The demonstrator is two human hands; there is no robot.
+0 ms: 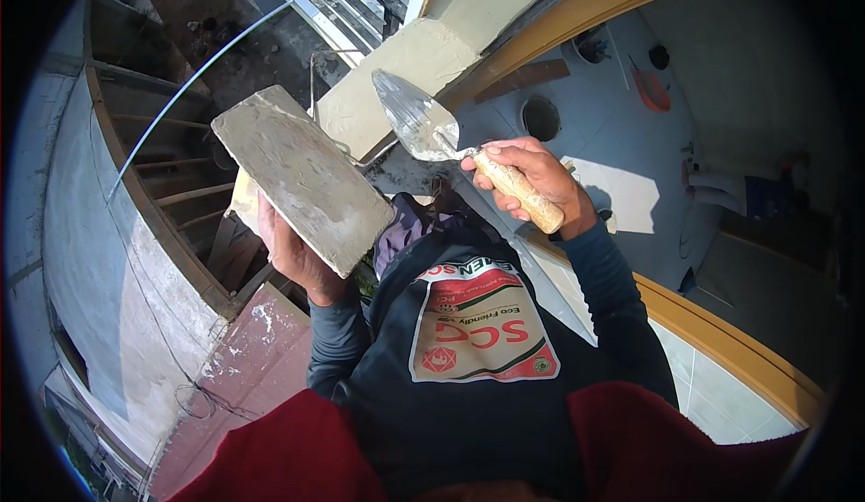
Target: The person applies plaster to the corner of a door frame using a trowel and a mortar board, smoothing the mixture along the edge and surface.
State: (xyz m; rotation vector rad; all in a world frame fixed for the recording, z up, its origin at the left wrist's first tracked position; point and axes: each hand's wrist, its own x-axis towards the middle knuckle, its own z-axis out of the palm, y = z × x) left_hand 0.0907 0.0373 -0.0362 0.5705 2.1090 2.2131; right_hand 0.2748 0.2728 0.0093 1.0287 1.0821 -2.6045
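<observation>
My left hand [293, 254] grips a plasterer's hawk [302, 177] from beneath, its fingers partly hidden by the board. The flat rectangular face of this hawk is coated with thin grey mortar and tilts in front of my left side. In my right hand [541, 182], fingers wrap around the worn wooden handle of a pointed trowel [410, 119]. The trowel's metal blade points up and left, smeared with mortar and apart from the hawk. Just beyond the blade runs a ledge [396, 74] covered in pale, smooth plaster.
An ochre frame [730, 349] borders the tiled room on my right. Inside stand a dark bucket [541, 119], an orange-red scoop-like thing [651, 90] and apparently another person [766, 194]. To my left are a curved wall [99, 196], wooden bars and a pale thin pipe [194, 78].
</observation>
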